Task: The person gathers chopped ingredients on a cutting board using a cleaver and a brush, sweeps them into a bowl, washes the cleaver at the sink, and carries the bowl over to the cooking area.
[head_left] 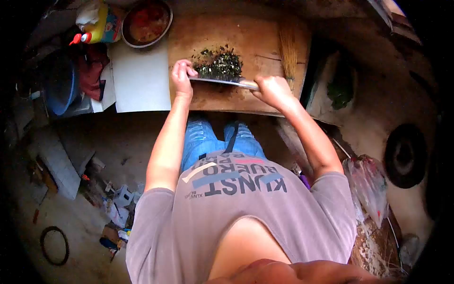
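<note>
1. One right grip, a bare hand, is wrapping its fingers round the handle of one knife; it is gripping firmly, as far as I'm seeing.
2. One left grip, also bare, is curling at the other end of that knife, by the blade's tip; I'm not managing to tell whether it is pinching the metal or only resting against it.
3. One knife in all is stretching sideways between the two grips, over the near half of the wooden bench.
4. One heap of chopped greens, dark with pale flecks, is lying on the bench along the blade's far side; its pieces are running too small and many for counting.
5. One straw whisk is lying near the bench's right edge, beyond the right grip.
6. One white panel is adjoining the bench on the left, and one metal bowl is sitting at its far end, holding something reddish.
7. One yellow bottle is lying left of the bowl; two red caps are showing there.
8. One blue basin and one dark red cloth are occupying the far left.
9. Two dark rings are showing lower down: one thick ring at right, one thin ring lying on the floor at left.
</note>
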